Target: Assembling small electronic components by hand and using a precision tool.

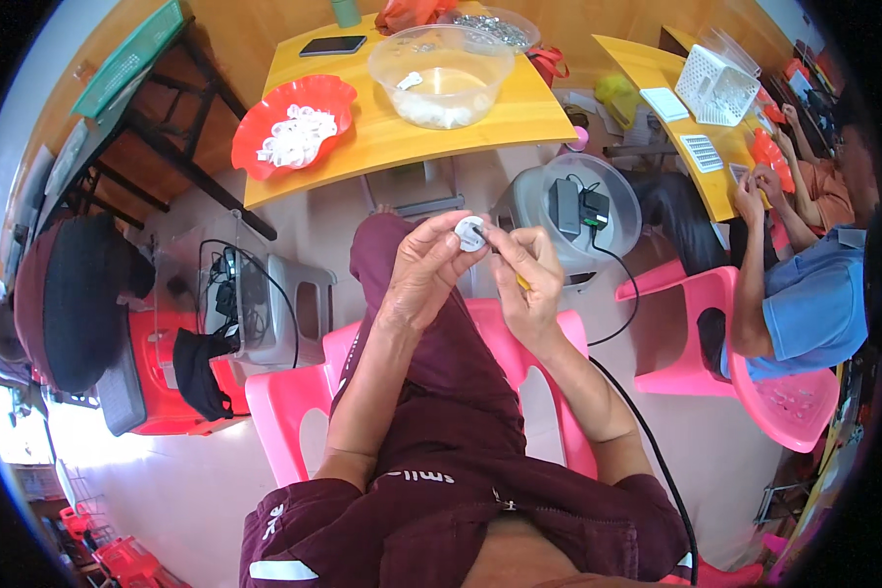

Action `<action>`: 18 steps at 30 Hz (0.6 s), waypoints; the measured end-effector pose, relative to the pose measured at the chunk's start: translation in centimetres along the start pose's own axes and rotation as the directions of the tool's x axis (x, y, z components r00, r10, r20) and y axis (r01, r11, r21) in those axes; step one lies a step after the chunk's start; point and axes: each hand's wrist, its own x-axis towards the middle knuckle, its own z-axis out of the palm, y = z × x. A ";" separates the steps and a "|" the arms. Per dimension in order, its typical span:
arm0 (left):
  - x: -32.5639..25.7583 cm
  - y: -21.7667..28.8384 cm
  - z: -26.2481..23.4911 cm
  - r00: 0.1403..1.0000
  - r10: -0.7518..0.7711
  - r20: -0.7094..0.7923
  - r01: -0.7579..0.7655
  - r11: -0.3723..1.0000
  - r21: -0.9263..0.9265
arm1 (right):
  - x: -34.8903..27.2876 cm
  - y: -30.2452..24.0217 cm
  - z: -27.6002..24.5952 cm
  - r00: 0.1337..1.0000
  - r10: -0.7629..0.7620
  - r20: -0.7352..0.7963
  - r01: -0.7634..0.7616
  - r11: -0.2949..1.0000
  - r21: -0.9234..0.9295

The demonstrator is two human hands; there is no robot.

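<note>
Above my lap, my left hand [424, 267] pinches a small round white plastic piece [468, 235] between thumb and fingers. My right hand [531, 284] is closed round a slim tool with a yellow handle [523, 282]. Its dark tip touches the face of the white piece; most of the tool is hidden by my fingers, so its exact kind cannot be made out. Ahead on the yellow table [402, 152], a red scalloped bowl [249, 147] holds many white plastic pieces [299, 135]. To its right stands a large clear tub [387, 78] with some white pieces at its bottom.
A phone [332, 46] and a clear bowl of small metallic parts [500, 29] are on the table. Stools with black adapters [564, 208] and cables stand at both sides. At right, a person in a blue shirt [815, 299] sits on a pink chair by another table.
</note>
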 end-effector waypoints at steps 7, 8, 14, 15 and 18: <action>-0.2 0.5 0.0 1.000 0.023 0.002 -0.023 1.000 0.001 | -0.3 -0.1 0.5 1.000 0.015 0.018 -0.015 0.999 -0.029; -0.2 0.4 -0.1 1.000 0.022 -0.014 -0.022 1.000 0.006 | -0.3 0.0 0.5 1.000 0.009 0.014 -0.008 0.999 -0.050; -0.1 0.2 -0.4 0.998 0.022 -0.052 -0.022 1.000 0.010 | -0.2 0.0 0.4 0.999 0.020 0.027 -0.018 0.997 -0.074; -0.1 0.1 -0.4 0.998 0.018 -0.060 -0.017 1.000 0.015 | -0.2 0.1 0.4 0.999 0.020 0.036 -0.018 0.997 -0.077; -0.2 0.2 -0.4 0.997 0.007 -0.073 -0.005 1.000 0.020 | -0.1 0.0 0.3 0.998 0.033 0.058 -0.028 0.997 -0.077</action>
